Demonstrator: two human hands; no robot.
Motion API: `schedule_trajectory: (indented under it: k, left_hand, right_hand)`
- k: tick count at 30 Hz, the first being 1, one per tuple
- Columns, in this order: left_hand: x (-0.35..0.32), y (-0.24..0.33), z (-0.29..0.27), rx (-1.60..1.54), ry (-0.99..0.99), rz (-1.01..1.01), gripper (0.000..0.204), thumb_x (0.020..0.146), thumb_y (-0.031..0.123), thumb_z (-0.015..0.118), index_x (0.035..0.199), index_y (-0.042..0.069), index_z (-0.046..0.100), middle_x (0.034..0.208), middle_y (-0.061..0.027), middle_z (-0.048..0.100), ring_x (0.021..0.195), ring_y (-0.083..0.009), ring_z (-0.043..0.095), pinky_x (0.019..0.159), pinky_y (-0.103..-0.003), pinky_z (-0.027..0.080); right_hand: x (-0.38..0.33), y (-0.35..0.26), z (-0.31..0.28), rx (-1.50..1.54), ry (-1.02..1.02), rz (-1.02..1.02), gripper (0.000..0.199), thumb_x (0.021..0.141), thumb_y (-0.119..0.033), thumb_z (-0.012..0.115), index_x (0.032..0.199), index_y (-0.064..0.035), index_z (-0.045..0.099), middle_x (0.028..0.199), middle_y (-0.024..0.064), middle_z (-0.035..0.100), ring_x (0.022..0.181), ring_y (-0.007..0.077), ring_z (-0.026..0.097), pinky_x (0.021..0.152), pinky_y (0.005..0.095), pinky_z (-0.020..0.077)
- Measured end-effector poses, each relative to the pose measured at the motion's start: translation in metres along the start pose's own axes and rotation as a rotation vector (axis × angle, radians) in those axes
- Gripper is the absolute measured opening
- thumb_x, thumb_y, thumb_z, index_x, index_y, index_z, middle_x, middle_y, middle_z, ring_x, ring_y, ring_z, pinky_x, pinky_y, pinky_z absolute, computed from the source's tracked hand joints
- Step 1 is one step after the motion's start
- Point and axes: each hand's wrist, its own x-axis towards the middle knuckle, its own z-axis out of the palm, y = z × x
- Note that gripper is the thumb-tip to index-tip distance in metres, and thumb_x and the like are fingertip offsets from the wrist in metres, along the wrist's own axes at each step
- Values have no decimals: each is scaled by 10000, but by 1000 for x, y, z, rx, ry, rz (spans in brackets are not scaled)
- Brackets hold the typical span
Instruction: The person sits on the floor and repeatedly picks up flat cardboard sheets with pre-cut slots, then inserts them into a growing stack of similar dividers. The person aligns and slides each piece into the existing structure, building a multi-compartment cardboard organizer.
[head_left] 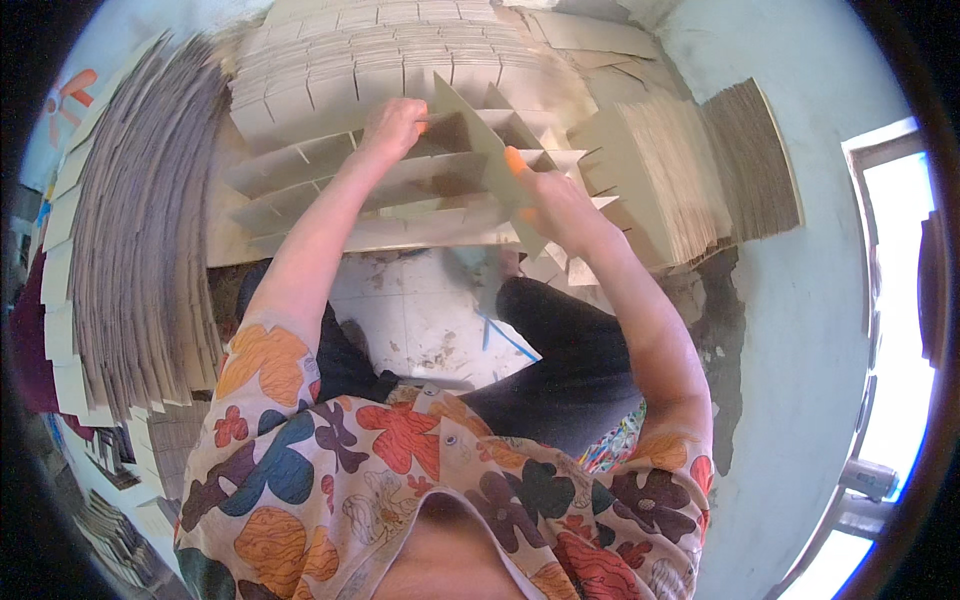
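A slotted cardboard strip [480,140] runs slanted across a half-built cardboard divider grid [330,185] in front of me. My left hand [393,125] grips the strip's far end near the grid's upper part. My right hand [550,200] pinches the strip's near end, fingertips in orange covers. The grid's long strips lie crosswise, with several short strips standing in their slots.
A tall pile of cardboard strips [140,240] fans out on my left. Another pile [680,170] lies at the right against a pale wall. Flat slotted sheets [400,40] cover the back. A dirty tiled floor [420,320] shows between my knees. A bright doorway [900,300] is at far right.
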Motion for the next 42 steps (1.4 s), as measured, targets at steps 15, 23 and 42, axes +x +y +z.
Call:
schedule_trajectory:
  k: [15, 23, 42]
  left_hand:
    - [-97, 94, -4, -202, -133, 138, 78, 703, 59, 644, 781, 65, 640, 698, -187, 591, 716, -374, 605, 631, -459, 476]
    - [-98, 87, -6, -280, -128, 137, 93, 727, 86, 672, 789, 47, 615, 708, -188, 590, 712, -355, 607, 620, -450, 469]
    - [-116, 100, -38, -286, 62, 169, 267, 728, 232, 724, 890, 41, 631, 734, -143, 606, 714, -311, 579, 635, -413, 463]
  right_hand:
    - [-19, -12, 16, -161, 123, 6, 683, 733, -12, 544, 1379, -11, 324, 741, 221, 617, 731, 363, 626, 629, 448, 492]
    - [-23, 2, 12, 0, 184, 48, 614, 752, 11, 502, 1348, 3, 353, 780, 271, 602, 750, 383, 622, 645, 457, 490]
    - [-70, 121, 10, -424, 652, 588, 371, 755, -178, 651, 1101, -82, 556, 1216, 151, 490, 1197, 324, 416, 884, 539, 394]
